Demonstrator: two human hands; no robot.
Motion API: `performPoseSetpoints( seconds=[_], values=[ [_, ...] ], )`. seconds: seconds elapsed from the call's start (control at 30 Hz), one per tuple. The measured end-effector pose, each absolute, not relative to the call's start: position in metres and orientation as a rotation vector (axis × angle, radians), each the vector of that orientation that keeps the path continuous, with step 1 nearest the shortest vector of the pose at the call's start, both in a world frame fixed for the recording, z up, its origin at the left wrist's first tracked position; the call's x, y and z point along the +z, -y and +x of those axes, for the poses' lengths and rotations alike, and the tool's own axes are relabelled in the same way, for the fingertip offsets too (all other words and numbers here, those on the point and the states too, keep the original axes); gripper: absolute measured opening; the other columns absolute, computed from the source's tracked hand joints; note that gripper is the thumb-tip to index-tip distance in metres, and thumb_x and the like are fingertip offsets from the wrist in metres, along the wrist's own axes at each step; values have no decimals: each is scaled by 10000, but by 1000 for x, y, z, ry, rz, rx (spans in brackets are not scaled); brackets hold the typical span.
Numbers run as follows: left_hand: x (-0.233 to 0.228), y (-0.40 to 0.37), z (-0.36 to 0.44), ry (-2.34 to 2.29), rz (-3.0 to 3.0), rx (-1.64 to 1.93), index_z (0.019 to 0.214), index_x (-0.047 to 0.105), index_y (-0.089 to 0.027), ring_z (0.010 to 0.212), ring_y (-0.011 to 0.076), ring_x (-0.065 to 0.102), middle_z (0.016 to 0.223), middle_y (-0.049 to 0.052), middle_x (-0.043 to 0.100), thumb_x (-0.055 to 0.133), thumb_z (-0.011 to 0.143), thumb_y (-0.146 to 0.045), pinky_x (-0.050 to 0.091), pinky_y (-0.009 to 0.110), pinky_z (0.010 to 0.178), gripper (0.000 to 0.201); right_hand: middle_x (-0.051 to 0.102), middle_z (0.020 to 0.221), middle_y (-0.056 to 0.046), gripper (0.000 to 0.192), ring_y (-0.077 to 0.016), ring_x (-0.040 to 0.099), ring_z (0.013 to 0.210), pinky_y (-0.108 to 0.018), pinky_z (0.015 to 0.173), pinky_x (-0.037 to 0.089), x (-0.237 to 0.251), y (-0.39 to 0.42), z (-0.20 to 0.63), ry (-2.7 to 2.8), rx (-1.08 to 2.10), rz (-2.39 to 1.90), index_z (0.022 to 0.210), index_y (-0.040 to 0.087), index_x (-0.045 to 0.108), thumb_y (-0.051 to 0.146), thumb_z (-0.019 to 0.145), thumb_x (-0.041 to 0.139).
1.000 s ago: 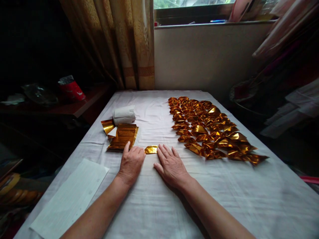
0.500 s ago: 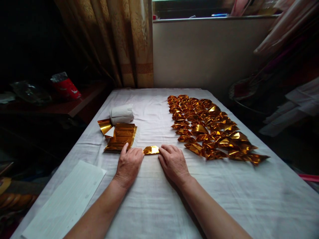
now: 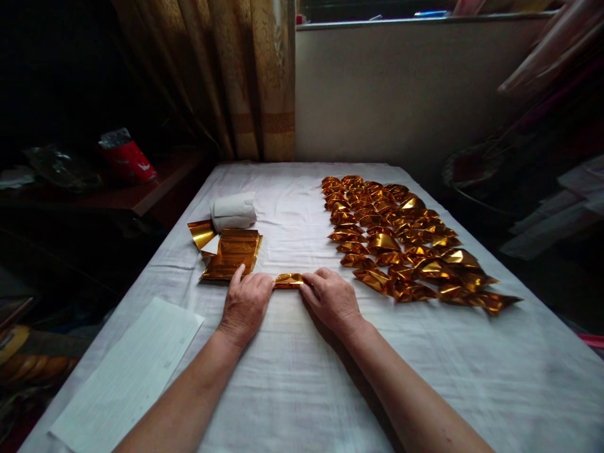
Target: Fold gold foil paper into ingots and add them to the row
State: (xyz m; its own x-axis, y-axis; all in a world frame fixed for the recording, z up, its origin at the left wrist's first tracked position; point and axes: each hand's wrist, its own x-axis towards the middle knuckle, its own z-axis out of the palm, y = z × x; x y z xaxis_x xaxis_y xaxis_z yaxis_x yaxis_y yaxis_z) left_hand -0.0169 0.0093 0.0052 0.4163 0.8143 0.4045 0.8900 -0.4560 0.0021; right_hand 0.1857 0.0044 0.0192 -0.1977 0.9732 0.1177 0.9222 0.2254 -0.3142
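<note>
A narrow folded piece of gold foil paper [image 3: 288, 281] lies on the white cloth between my two hands. My left hand [image 3: 248, 302] pinches its left end, the fingers closed and the thumb pointing up. At the right end, my right hand [image 3: 332, 298] grips the same piece with bent fingers; its ends are hidden under the fingertips. Just beyond my left hand rests a stack of flat gold foil sheets [image 3: 233, 251], with a curled gold sheet [image 3: 201, 235] at its left. To the right, several folded gold foil pieces [image 3: 384, 242] lie in rows.
A white paper roll [image 3: 233, 210] stands behind the stack. On the near left of the cloth-covered table [image 3: 292, 390] lies a pale printed paper [image 3: 129, 377]. A dark side table [image 3: 155, 189] carries a red container [image 3: 128, 157]. A curtain [image 3: 264, 82] hangs behind.
The foil piece between my hands looks narrower, its shiny upper flap turned down. Both hands keep their grip in nearly the same place. The view has shifted slightly.
</note>
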Motion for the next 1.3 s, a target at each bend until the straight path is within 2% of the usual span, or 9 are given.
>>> performPoseSetpoints(
  seconds=[0.1,0.2,0.3,0.37,0.53,0.67,0.93,1.07,1.3],
  values=[
    [6,-12,-18,1499,-2440,-544,925,641,-193,778,183,640,819,37,710,395,992,-254,362,435,1057,262,663,898,-27,276,-158,613,785,-241,640,388,23,-8,185,2247,251,-1825,1059,292,707,410,971,473],
    [11,-16,-19,1513,-2416,-532,891,639,-194,700,185,617,721,30,680,402,991,-286,435,381,921,273,675,904,-20,277,-146,622,755,-234,622,385,24,-14,186,2251,263,-1819,1061,300,708,401,976,464],
    [20,-23,-18,1593,-2404,-538,886,651,-212,710,192,627,748,36,697,430,984,-343,450,321,743,275,685,906,-21,268,-143,632,762,-232,646,403,24,-26,187,2175,270,-1794,1040,286,719,353,972,469],
    [27,-32,-14,1685,-2417,-570,904,665,-225,757,193,654,818,31,727,474,966,-364,445,296,696,245,692,916,-23,274,-148,638,771,-235,674,417,25,-37,187,2103,270,-1775,1027,278,726,336,973,464],
    [33,-63,1,2078,-2289,-666,991,709,-237,820,200,696,937,35,765,551,911,-310,454,265,679,191,700,999,-46,294,-168,645,887,-245,789,452,22,-64,179,1909,286,-1735,1072,252,719,298,972,447],
    [25,-79,9,2323,-2233,-756,983,735,-244,773,191,697,866,32,772,556,892,-294,449,247,658,206,706,1002,-59,301,-171,642,934,-248,852,464,13,-77,169,1800,346,-1644,1090,221,711,258,958,442],
    [6,-80,8,2302,-2191,-1164,947,733,-202,693,155,675,821,35,765,534,899,-327,451,221,647,239,757,985,-59,265,-182,686,890,-280,849,510,-6,-84,170,1548,460,-1573,1019,209,745,280,901,519],
    [4,-81,8,2327,-2168,-1107,920,732,-196,695,162,677,786,41,756,528,907,-324,442,226,647,240,769,906,-50,217,-187,704,820,-285,788,531,-12,-84,170,1505,412,-1491,924,228,762,273,874,556],
    [3,-82,9,2239,-2194,-909,873,703,-189,756,191,686,817,65,743,486,941,-309,435,247,656,257,767,885,-51,228,-189,706,806,-281,757,534,-10,-82,170,1511,403,-1438,914,236,750,279,897,526]
  ],
)
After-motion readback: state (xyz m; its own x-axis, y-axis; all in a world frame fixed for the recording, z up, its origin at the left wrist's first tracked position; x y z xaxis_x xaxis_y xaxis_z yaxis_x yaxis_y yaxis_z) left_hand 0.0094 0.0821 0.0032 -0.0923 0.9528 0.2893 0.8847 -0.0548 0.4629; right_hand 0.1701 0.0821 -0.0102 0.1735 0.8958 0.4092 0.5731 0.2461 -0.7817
